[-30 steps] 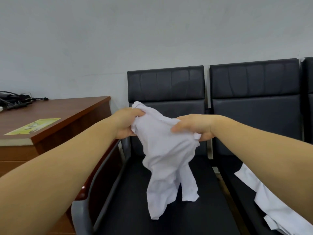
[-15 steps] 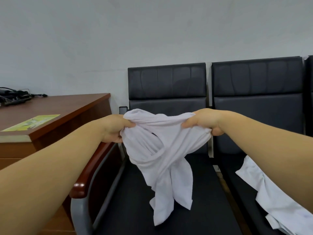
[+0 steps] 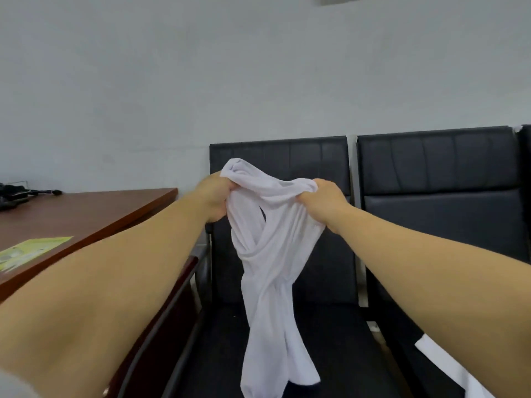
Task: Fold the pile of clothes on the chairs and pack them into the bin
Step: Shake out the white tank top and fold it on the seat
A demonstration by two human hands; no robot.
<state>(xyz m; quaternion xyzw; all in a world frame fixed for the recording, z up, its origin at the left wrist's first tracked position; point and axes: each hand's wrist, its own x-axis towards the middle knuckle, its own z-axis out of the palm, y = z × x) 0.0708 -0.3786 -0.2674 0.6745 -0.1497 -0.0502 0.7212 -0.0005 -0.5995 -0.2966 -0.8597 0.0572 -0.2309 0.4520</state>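
Garment in left hand, right hand (bottom cropped)

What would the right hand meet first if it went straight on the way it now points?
Apart from the white garment it grips, the right hand would probably meet the left hand, or the black chair backrest behind; depth is unclear.

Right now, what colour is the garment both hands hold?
Plain white garment, no pattern; head view shows it best.
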